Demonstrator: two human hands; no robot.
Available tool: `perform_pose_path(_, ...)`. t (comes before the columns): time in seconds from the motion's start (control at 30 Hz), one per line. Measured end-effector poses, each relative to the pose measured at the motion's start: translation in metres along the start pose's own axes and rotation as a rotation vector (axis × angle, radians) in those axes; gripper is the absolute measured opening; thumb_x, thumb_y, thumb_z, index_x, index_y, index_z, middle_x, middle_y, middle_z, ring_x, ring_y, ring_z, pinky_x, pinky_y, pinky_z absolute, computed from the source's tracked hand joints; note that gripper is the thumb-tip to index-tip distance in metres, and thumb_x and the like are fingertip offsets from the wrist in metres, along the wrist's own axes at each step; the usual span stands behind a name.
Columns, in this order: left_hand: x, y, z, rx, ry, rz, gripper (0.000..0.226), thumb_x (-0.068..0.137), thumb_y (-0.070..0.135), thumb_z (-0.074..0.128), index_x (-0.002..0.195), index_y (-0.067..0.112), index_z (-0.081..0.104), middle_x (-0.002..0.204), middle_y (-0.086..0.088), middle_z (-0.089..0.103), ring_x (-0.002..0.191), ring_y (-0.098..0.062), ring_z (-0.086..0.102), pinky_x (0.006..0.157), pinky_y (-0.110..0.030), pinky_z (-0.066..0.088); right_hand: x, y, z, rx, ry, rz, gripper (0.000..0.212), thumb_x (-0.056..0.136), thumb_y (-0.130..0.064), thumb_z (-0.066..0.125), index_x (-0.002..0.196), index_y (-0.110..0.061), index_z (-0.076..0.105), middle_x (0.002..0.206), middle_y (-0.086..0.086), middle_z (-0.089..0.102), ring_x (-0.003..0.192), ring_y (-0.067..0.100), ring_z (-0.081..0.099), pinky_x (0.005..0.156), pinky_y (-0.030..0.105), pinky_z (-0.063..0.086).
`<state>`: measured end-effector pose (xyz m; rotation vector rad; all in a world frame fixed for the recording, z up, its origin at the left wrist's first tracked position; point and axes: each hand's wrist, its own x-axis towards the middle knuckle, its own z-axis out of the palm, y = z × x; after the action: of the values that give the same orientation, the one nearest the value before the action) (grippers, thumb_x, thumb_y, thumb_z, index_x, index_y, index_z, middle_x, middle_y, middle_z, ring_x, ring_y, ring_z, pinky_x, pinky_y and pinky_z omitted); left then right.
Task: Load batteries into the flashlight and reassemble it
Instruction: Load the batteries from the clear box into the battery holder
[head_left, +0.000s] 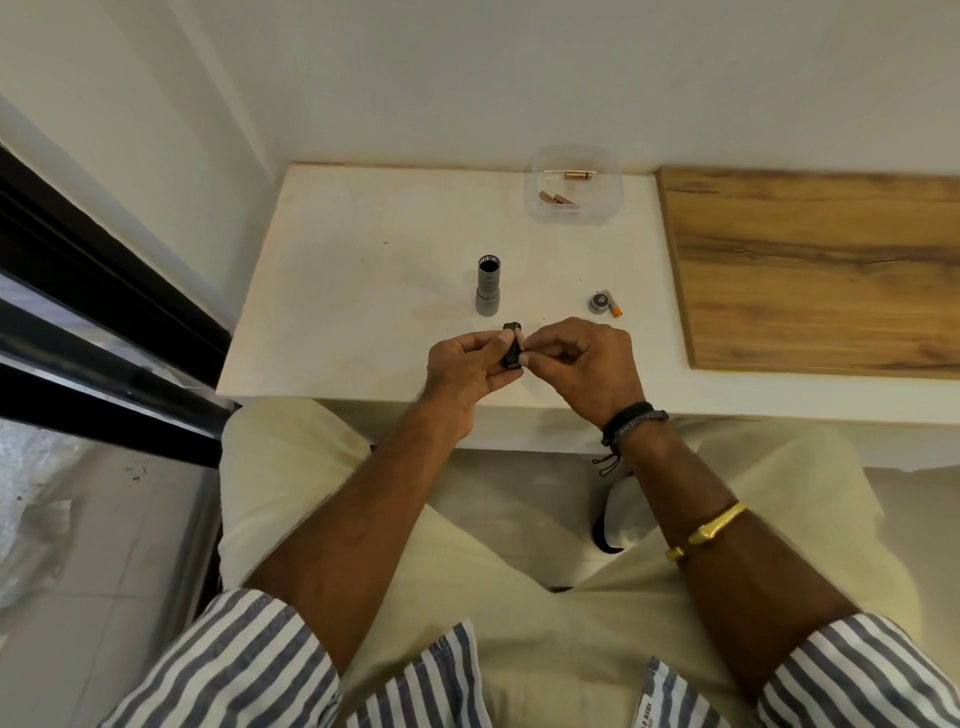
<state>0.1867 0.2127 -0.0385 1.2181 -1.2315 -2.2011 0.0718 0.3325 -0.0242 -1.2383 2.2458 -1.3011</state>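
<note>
no brand or print reads on any of the flashlight parts from my view. the only writing i can find is on a small white tag (647, 719) at the bottom edge of the frame, on the striped shirt, and it is too cropped and small to make out.

the left hand (465, 366) is clenched round a short black battery holder (511, 347), just below the frame's centre, fingers curled behind it and the thumb pressed on its front. the right hand (589, 358) meets it from the right, thumb and forefinger pinching a small copper-coloured piece against the holder's side; i cannot tell for certain what that piece is. the other fingers of that hand are curled in. both hands hover over the near edge of the white surface (363, 291).

just above the hands, the grey metal flashlight tube (487, 289) stands upright on the surface, its dark open mouth facing up. right of it lie a round dark end cap (598, 303) and an orange-tipped battery (615, 305), touching each other. in the upper middle, a clear plastic tub (614, 174) holds several copper-coloured batteries (557, 198).

a wooden board (810, 270) fills the right side. a black cord band (631, 421) sits on the right wrist, a gold bangle (717, 525) further up that arm.
</note>
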Motion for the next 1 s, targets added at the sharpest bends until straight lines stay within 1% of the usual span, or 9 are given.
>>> perform_pose_path(0.13,0.004,-0.002,0.000,-0.011,0.034,-0.031,0.024,0.095,0.013,0.067,0.115,0.000,0.067,0.108,-0.020,0.074,0.098,-0.032,0.074,0.083,-0.041,0.062,0.004,0.007,0.000,0.018,0.051,0.175,0.009,0.083,-0.014,0.081,0.090,-0.018,0.081,0.078,-0.013,0.073,0.067,-0.007,0.068,0.068,0.005,0.052)
perform_pose_path(0.2,0.006,-0.002,0.000,-0.043,0.017,-0.074,0.027,0.097,0.010,0.063,0.121,-0.001,0.063,0.112,-0.022,0.072,0.103,-0.034,0.072,0.089,-0.044,0.060,0.006,0.011,-0.003,0.051,0.113,0.230,0.009,0.082,-0.015,0.080,0.089,-0.022,0.081,0.076,-0.019,0.071,0.067,-0.008,0.068,0.066,0.005,0.051)
perform_pose_path(0.33,0.006,-0.002,0.001,-0.055,-0.070,-0.098,0.027,0.095,0.010,0.066,0.121,0.000,0.063,0.115,-0.023,0.070,0.101,-0.031,0.071,0.095,-0.046,0.057,0.012,0.022,-0.013,0.164,0.278,0.359,0.012,0.077,-0.018,0.083,0.085,-0.026,0.081,0.075,-0.013,0.076,0.072,0.004,0.072,0.071,0.018,0.059)
perform_pose_path(0.47,0.007,-0.004,0.001,-0.054,-0.114,-0.078,0.023,0.091,0.007,0.071,0.113,0.002,0.066,0.107,-0.020,0.071,0.098,-0.028,0.070,0.092,-0.041,0.059,0.023,0.038,-0.025,0.348,0.434,0.491,0.016,0.073,-0.008,0.083,0.081,-0.020,0.081,0.080,0.001,0.079,0.080,0.018,0.077,0.075,0.035,0.064)
perform_pose_path(0.53,0.008,-0.005,0.000,-0.117,-0.134,-0.090,0.018,0.094,0.004,0.066,0.111,0.001,0.066,0.103,-0.018,0.071,0.098,-0.029,0.070,0.088,-0.039,0.060,0.028,0.049,-0.031,0.336,0.516,0.533,0.012,0.072,-0.011,0.082,0.080,-0.020,0.080,0.073,-0.001,0.077,0.071,0.018,0.076,0.071,0.038,0.065)
perform_pose_path(0.63,0.010,-0.004,0.000,-0.183,-0.144,-0.102,0.029,0.096,0.002,0.061,0.124,-0.007,0.059,0.102,-0.018,0.071,0.098,-0.031,0.073,0.086,-0.039,0.061,0.034,0.065,-0.036,0.237,0.595,0.576,0.010,0.074,-0.017,0.082,0.082,-0.022,0.080,0.071,-0.006,0.075,0.068,0.015,0.075,0.069,0.038,0.065)
perform_pose_path(0.73,0.008,-0.002,0.002,-0.201,-0.184,-0.108,0.033,0.098,0.003,0.058,0.129,-0.007,0.056,0.107,-0.020,0.071,0.099,-0.032,0.073,0.085,-0.039,0.060,0.038,0.080,-0.035,0.179,0.617,0.626,0.012,0.077,-0.014,0.078,0.087,-0.019,0.081,0.077,-0.001,0.077,0.072,0.018,0.076,0.072,0.039,0.065)
perform_pose_path(0.83,0.005,0.000,0.002,-0.238,-0.243,-0.114,0.030,0.100,0.005,0.056,0.130,0.002,0.059,0.109,-0.020,0.071,0.102,-0.034,0.071,0.089,-0.041,0.059,0.039,0.090,-0.031,0.099,0.602,0.650,0.012,0.079,-0.014,0.077,0.090,-0.019,0.080,0.081,0.001,0.077,0.077,0.018,0.075,0.078,0.036,0.064)
perform_pose_path(1.0,0.006,0.001,0.003,-0.278,-0.310,-0.100,0.031,0.101,0.005,0.053,0.132,0.009,0.060,0.113,-0.022,0.069,0.106,-0.036,0.070,0.090,-0.040,0.058,0.043,0.095,-0.027,0.011,0.531,0.605,0.012,0.082,-0.015,0.079,0.094,-0.018,0.082,0.082,-0.006,0.074,0.074,0.007,0.067,0.074,0.024,0.060)
